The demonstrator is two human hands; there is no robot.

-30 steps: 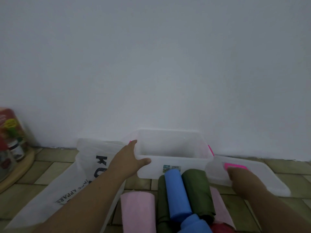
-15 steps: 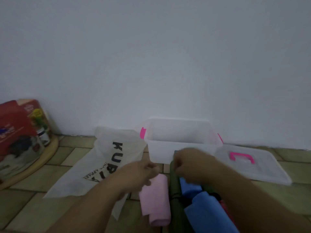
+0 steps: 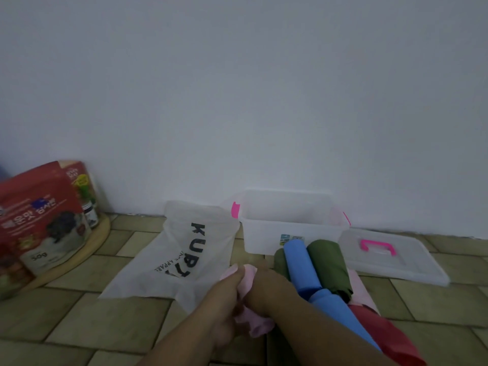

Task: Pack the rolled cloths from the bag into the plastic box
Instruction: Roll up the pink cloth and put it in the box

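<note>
Tiled floor (image 3: 79, 320) meets a white wall (image 3: 237, 101). The left hand (image 3: 226, 290) and right hand (image 3: 266, 285), close together, both grip a pink rolled cloth (image 3: 257, 326). Just right of the right hand lie a blue roll (image 3: 301, 265) and a green roll (image 3: 327, 262). Beyond the hands stands the plastic box (image 3: 264, 240), its lid (image 3: 412, 268) off to the right. The bag (image 3: 169, 260) lies flat to the left hand's left.

wall (image 3: 237, 88): plain white | floor (image 3: 79, 326): olive-tan tiles, dark grout | light: dim, even
</note>
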